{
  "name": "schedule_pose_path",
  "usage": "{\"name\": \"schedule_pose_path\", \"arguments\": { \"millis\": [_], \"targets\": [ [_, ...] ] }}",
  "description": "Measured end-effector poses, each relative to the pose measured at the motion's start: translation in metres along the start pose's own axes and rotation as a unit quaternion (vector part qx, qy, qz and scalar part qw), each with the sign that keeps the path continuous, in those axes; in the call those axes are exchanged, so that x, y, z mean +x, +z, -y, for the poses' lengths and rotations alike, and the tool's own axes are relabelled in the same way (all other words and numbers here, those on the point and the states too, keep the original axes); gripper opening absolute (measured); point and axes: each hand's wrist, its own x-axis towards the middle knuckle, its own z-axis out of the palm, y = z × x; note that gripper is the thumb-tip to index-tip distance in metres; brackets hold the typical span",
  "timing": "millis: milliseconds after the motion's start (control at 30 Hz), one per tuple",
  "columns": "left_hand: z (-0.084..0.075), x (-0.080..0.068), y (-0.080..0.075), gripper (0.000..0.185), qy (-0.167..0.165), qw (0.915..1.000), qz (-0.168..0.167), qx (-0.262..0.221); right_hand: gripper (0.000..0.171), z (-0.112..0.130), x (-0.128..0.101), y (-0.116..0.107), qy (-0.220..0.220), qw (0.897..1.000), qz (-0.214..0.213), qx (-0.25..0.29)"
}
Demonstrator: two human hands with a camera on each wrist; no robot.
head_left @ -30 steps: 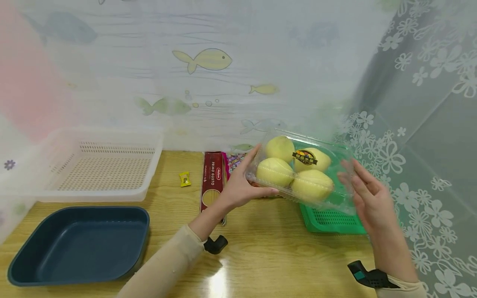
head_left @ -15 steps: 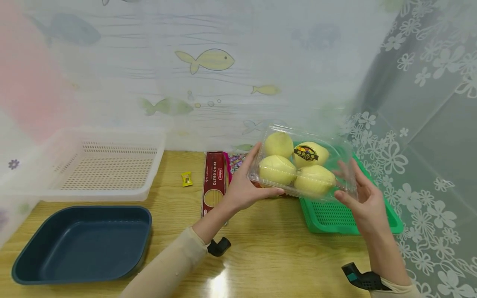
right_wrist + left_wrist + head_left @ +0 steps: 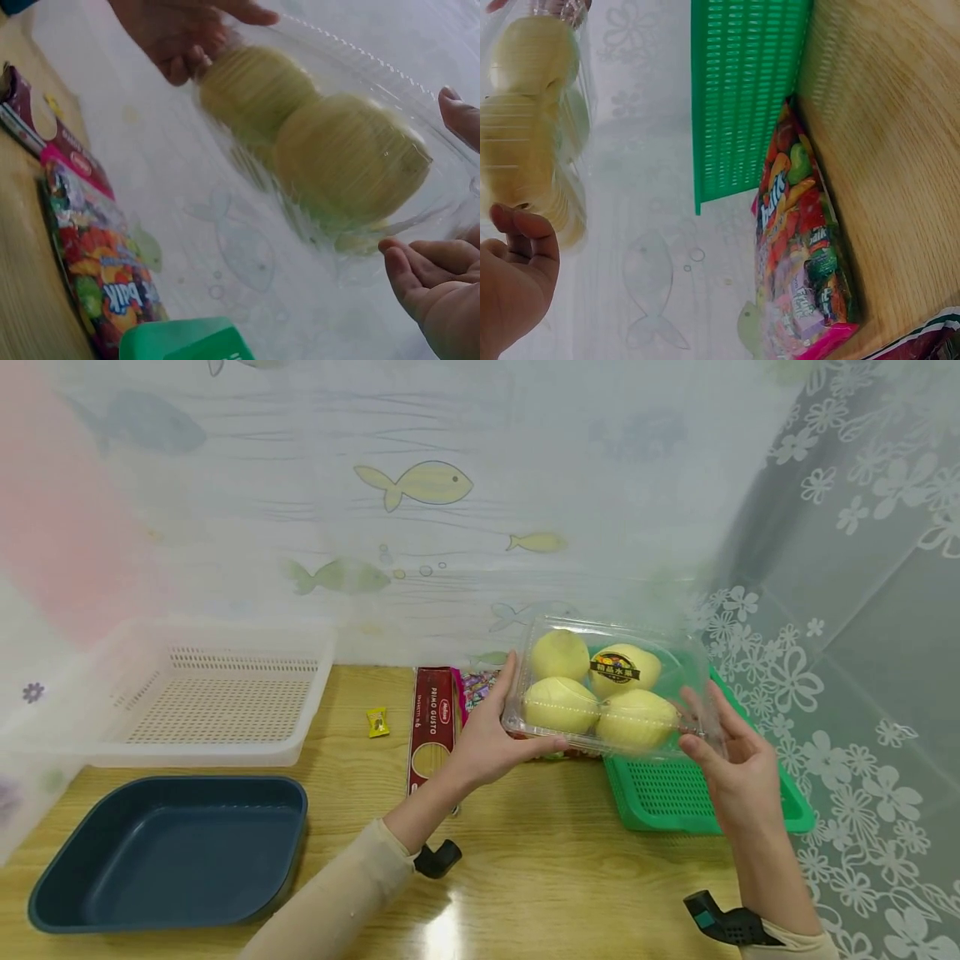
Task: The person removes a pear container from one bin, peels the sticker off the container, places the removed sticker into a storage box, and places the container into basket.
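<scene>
Both hands hold the clear box (image 3: 606,689) of 4 yellow fruits aloft between them: left hand (image 3: 487,739) grips its left end, right hand (image 3: 731,760) its right, green basket (image 3: 675,793) just below

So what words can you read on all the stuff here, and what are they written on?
"PRIMO GUSTO": on the dark red pasta box lying on the table.
Sticker on the clear fruit box, held in both hands: it has characters, too small to read.
Colourful candy bag: big letters, blurred and partly cut off, not readable.
Small yellow packet: too small to read.
</scene>
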Motion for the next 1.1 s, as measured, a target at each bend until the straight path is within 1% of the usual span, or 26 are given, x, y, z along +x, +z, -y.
{"name": "schedule_pose_path", "arguments": {
  "millis": [67,133,267,367,467,533,633,767,900,1100],
  "targets": [
    [0.0,0.0,0.001,0.129,0.0,1.0,-0.002,0.004,0.072,0.0,0.0,0.001,-0.001,1.0,-0.013,0.0],
    [0.0,-0.001,0.002,0.129,-0.003,1.0,-0.003,0.008,0.071,0.0,0.0,0.002,-0.001,1.0,-0.029,-0.012],
    [-0.001,-0.003,0.002,0.129,-0.007,0.9998,-0.005,0.016,0.071,0.001,0.0,0.002,-0.016,0.995,-0.046,-0.084],
    [0.0,-0.005,0.002,0.129,-0.009,0.9998,-0.005,0.018,0.073,0.002,0.0,0.0,-0.044,0.99,-0.043,-0.13],
    [0.0,-0.007,0.001,0.129,-0.01,0.9997,-0.01,0.021,0.075,0.002,0.001,-0.001,-0.069,0.988,-0.029,-0.137],
    [0.0,-0.008,0.0,0.13,-0.011,0.9994,-0.015,0.028,0.076,0.001,0.0,-0.001,-0.078,0.987,-0.021,-0.136],
    [-0.001,-0.011,-0.001,0.131,-0.013,0.9982,-0.026,0.053,0.078,-0.001,-0.001,-0.001,-0.082,0.987,-0.017,-0.139],
    [-0.003,-0.017,-0.004,0.132,-0.021,0.9966,-0.034,0.072,0.079,-0.005,-0.003,0.001,-0.089,0.987,-0.007,-0.13],
    [-0.004,-0.024,-0.008,0.133,-0.026,0.9953,-0.044,0.083,0.078,-0.007,-0.006,0.004,-0.096,0.988,0.013,-0.123],
    [-0.003,-0.035,-0.014,0.134,-0.019,0.9949,-0.052,0.085,0.08,-0.013,-0.011,0.009,-0.095,0.986,0.03,-0.136]
  ]
}}
